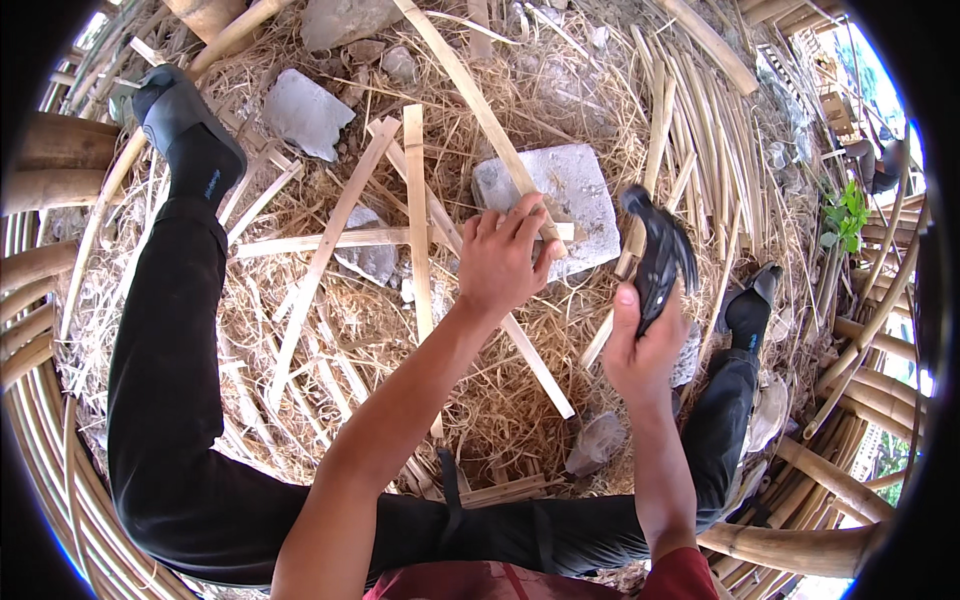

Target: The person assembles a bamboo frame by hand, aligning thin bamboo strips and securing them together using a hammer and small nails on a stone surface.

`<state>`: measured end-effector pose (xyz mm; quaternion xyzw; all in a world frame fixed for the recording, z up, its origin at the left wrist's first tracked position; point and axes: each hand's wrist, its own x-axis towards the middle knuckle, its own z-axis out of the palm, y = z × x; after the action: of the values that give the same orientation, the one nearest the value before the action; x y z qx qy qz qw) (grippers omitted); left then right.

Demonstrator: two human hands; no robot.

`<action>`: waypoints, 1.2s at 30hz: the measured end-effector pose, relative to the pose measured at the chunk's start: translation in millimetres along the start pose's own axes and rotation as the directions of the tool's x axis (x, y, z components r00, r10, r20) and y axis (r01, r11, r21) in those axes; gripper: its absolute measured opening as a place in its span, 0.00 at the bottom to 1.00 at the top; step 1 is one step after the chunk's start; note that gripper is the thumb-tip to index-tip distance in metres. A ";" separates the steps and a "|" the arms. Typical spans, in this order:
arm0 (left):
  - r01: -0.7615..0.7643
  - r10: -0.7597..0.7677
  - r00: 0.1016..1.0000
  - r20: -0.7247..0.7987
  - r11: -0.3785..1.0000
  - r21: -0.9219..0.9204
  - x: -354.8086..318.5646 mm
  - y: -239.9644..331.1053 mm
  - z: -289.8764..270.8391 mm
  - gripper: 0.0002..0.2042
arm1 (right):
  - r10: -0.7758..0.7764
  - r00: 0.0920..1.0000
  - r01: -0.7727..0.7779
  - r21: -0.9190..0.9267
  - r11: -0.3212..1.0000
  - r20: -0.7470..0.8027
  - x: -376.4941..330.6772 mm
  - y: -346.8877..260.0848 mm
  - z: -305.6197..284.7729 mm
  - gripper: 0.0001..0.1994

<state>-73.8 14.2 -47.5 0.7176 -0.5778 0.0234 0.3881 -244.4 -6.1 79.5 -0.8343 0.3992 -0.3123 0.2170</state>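
Left hand clamping near end of bamboo strip — strip slanting over left part of stone block, crossing its top edge near upper left corner, near end sitting by lower edge. Right hand gripping black hammer tightly, thumb pressing along it — hammer hanging just off block's right edge, apart from strip. Loose strips lying crossed beyond block's left edge, over straw. Grey rock sitting past upper left corner.

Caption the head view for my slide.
Left hand holds a bamboo strip over a pale stone block; right hand grips a black claw hammer.
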 end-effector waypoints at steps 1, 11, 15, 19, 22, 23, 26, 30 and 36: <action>-0.007 0.007 1.000 -0.012 1.000 -0.015 3.2 4.6 2.6 0.19 | -0.006 1.000 0.006 -0.044 0.999 -0.006 -14.5 26.0 8.8 0.13; 0.006 -0.005 0.999 0.038 1.000 -0.027 -4.3 -3.9 5.2 0.18 | 0.162 0.986 -0.163 0.020 0.986 0.037 20.1 -29.2 -27.5 0.11; -0.015 0.016 1.000 0.016 0.999 -0.034 0.6 3.5 6.5 0.18 | 0.126 0.991 -0.123 -0.052 0.991 0.042 12.6 -15.6 -26.8 0.11; -0.031 0.031 0.999 -0.015 0.999 -0.012 2.0 2.6 7.9 0.17 | 0.238 0.938 -0.210 -0.131 0.969 0.252 12.3 5.6 -17.6 0.12; -0.012 0.012 1.000 0.022 1.000 -0.010 -0.3 1.1 7.3 0.18 | 0.230 0.948 -0.212 -0.102 0.972 0.219 18.6 7.8 -18.0 0.14; -0.009 0.009 1.000 0.028 1.000 -0.004 -1.1 -0.6 6.4 0.18 | 0.239 0.949 -0.227 -0.081 0.970 0.205 22.7 6.2 -18.9 0.14; -0.008 0.008 1.000 0.027 1.000 0.002 -2.0 -3.1 3.1 0.17 | 0.283 0.936 -0.267 -0.102 0.958 0.208 27.3 9.5 -11.4 0.15; -0.020 0.019 0.999 -0.032 0.999 -0.040 0.5 -0.3 4.7 0.17 | 0.464 0.860 -0.468 -0.032 0.883 0.214 11.3 48.8 38.8 0.15; -0.029 0.026 0.998 -0.056 0.998 -0.056 3.9 8.2 8.7 0.16 | 0.641 0.761 -0.603 0.468 0.646 0.096 -9.4 81.7 87.1 0.12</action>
<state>-83.1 5.8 -47.4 0.6975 -0.5770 0.0324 0.4237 -231.9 -36.7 -35.6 -0.5541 0.5807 -0.3384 0.4912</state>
